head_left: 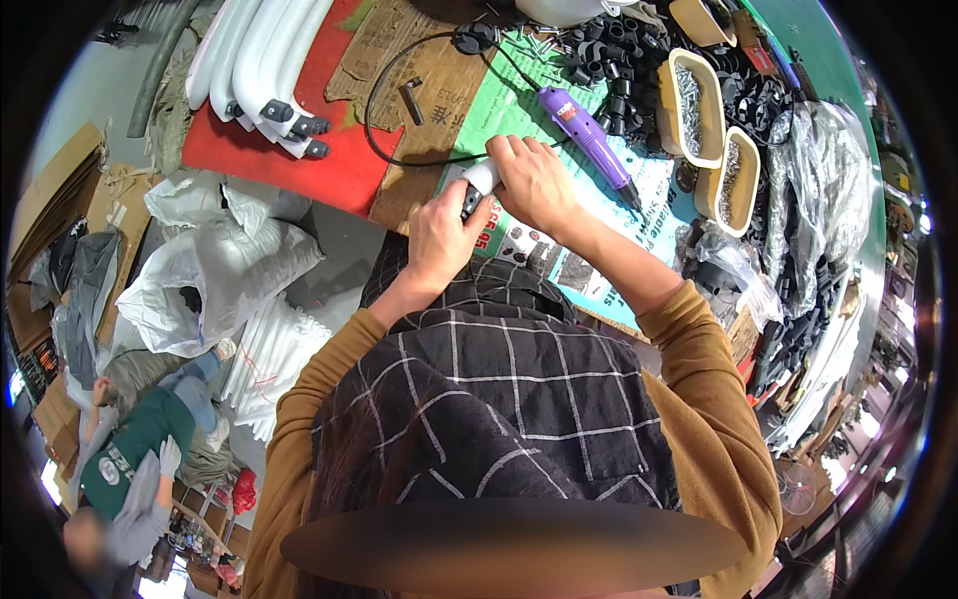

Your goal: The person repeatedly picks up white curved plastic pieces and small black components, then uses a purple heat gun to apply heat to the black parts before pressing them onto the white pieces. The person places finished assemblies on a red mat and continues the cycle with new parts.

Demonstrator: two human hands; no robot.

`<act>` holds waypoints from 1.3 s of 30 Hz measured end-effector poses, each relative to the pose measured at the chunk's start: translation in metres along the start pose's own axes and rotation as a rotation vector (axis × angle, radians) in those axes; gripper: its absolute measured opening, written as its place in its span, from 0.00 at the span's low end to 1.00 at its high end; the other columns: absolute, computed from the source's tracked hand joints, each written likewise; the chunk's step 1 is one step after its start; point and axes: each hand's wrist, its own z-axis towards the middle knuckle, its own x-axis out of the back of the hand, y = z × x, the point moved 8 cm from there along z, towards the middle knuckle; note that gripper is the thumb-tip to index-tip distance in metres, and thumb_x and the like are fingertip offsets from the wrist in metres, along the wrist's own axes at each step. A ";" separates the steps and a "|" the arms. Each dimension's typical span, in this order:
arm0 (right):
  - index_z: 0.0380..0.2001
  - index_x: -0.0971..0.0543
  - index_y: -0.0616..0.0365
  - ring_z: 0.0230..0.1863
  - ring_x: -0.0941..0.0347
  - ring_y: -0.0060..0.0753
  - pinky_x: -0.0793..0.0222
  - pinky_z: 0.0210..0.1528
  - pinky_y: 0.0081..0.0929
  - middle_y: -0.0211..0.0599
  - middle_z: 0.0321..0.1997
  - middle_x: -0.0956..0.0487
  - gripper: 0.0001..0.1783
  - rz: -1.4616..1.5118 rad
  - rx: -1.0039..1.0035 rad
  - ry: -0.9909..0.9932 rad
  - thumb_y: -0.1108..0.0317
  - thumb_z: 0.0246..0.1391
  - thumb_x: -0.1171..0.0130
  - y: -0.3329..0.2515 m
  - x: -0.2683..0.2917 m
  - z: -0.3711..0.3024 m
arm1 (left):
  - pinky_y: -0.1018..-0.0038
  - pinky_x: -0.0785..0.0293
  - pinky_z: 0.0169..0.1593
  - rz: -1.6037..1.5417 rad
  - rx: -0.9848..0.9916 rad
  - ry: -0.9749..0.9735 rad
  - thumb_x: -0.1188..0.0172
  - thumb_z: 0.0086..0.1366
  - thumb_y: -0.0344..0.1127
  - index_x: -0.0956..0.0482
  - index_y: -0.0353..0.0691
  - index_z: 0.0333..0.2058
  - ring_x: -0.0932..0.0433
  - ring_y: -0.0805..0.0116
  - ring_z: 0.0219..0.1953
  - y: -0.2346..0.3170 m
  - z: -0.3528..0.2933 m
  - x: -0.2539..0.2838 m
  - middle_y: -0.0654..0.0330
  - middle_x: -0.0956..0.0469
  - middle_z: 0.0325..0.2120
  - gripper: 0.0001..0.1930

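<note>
Close together over the table's front edge, my hands hold a short visible stretch of white tube [483,178] with a black plastic fitting [470,202] at its near end. Fingers of my left hand [437,238] are wrapped round the black fitting. My right hand [534,185] is closed over the white tube, hiding most of it. Just right of that hand lies a purple electric screwdriver [587,138], its black cable looping left across the cardboard. A small black part [411,103] rests on the cardboard [439,130] ahead of my hands.
Curved white tubes [269,70] with black ends lie on a red sheet [339,150]. Right of the screwdriver are heaped black plastic parts [617,60] and tan trays of screws [693,160] [715,215]. White sacks [230,265] stand at left; another person [140,464] works beyond.
</note>
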 end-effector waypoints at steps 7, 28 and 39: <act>0.36 0.33 0.59 0.37 0.30 0.48 0.35 0.41 0.40 0.41 0.30 0.27 0.17 0.094 -0.016 -0.001 0.73 0.38 0.43 0.007 -0.016 -0.001 | 0.58 0.30 0.27 0.094 -0.044 0.025 0.38 0.55 0.39 0.29 0.38 0.26 0.25 0.48 0.24 -0.005 0.004 -0.003 0.49 0.25 0.19 0.12; 0.24 0.22 0.60 0.35 0.27 0.46 0.31 0.40 0.37 0.43 0.29 0.24 0.06 0.070 -0.457 0.331 0.69 0.46 0.44 0.202 0.039 -0.017 | 0.57 0.29 0.29 0.215 0.030 -0.125 0.40 0.57 0.42 0.27 0.37 0.30 0.23 0.46 0.26 -0.038 0.016 -0.028 0.48 0.23 0.21 0.13; 0.27 0.23 0.60 0.34 0.27 0.47 0.30 0.40 0.37 0.45 0.29 0.24 0.07 -0.067 -0.326 0.216 0.69 0.44 0.42 0.187 0.020 0.037 | 0.58 0.29 0.28 0.205 0.081 -0.129 0.40 0.57 0.41 0.28 0.37 0.27 0.23 0.48 0.26 -0.036 0.020 -0.027 0.50 0.24 0.21 0.13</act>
